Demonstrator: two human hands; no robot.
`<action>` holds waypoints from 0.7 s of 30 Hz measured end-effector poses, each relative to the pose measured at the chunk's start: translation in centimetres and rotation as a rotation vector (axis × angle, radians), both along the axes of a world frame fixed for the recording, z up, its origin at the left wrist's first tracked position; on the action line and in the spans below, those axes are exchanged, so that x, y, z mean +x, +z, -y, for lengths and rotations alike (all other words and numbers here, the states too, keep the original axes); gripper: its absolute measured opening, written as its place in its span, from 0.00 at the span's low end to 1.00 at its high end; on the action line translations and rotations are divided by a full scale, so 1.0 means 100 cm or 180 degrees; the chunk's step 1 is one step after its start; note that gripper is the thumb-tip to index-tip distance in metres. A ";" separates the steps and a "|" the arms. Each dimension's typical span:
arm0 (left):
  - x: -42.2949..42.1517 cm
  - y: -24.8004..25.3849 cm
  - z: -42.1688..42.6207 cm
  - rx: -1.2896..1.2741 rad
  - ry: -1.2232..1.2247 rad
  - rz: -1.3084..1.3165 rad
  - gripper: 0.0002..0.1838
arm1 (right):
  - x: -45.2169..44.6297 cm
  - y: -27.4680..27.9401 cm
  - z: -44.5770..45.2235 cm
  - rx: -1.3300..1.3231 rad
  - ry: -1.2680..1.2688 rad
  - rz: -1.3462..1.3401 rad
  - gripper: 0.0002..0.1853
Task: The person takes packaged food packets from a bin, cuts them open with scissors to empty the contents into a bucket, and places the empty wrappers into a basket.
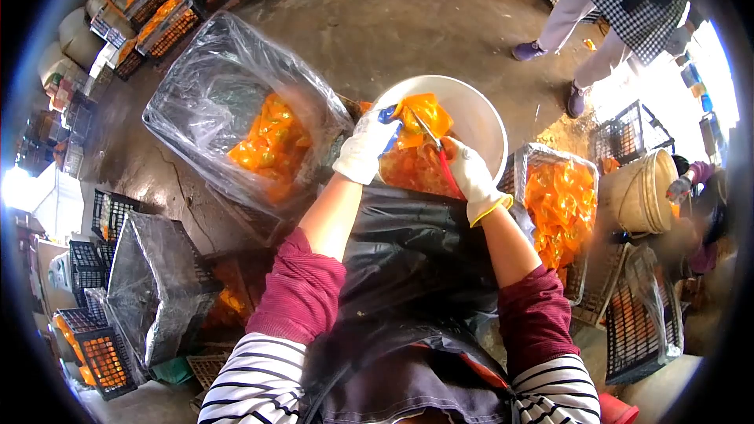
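In the head view, my left hand (pixel 367 141), in a white glove with blue at the fingers, is closed on a glossy orange piece that looks like bell pepper (pixel 428 113). My right hand (pixel 471 180), in a white glove with a yellow cuff, is closed around red-handled scissors (pixel 448 169). Their metal blades lie against the orange piece. Both hands are over a white bucket (pixel 493 122), which holds reddish liquid and orange pieces (pixel 416 169). Left of it stands a clear-plastic-lined crate (pixel 196 102) with orange pieces (pixel 271 141) inside.
At the right, a lined basket (pixel 522 159) holds many orange pieces. Beyond it stand stacked buckets (pixel 644 192) and a black crate (pixel 632 330). A lined crate (pixel 153 283) stands left. A person (pixel 577 16) is on the wet floor (pixel 361 16), top right; another person's gloved hand (pixel 682 187) shows far right.
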State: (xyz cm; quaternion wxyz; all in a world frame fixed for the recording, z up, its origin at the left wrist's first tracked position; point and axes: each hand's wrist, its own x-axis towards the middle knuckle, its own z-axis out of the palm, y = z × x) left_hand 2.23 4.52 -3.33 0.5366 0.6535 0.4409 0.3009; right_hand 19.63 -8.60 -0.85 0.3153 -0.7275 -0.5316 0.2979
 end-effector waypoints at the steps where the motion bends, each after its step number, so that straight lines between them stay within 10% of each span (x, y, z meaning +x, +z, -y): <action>1: -0.002 -0.003 -0.001 0.0122 -0.0166 -0.0107 0.17 | 0.001 -0.004 0.000 0.0000 0.0055 0.0073 0.17; 6: 0.002 0.044 0.012 -0.0116 -0.0134 -0.1087 0.15 | 0.004 -0.011 0.005 0.0127 0.0115 -0.0086 0.16; 9: 0.003 0.015 0.007 0.1399 0.0142 -0.0205 0.15 | -0.003 0.014 0.003 -0.0378 -0.0063 -0.0633 0.15; 13: 0.010 0.012 -0.001 -0.0663 -0.0105 0.1513 0.20 | -0.002 0.000 0.002 -0.0079 -0.0054 -0.1533 0.14; 21: 0.021 0.012 0.008 -0.1193 -0.0303 0.1997 0.23 | -0.005 -0.004 -0.002 -0.0001 -0.0104 -0.2516 0.14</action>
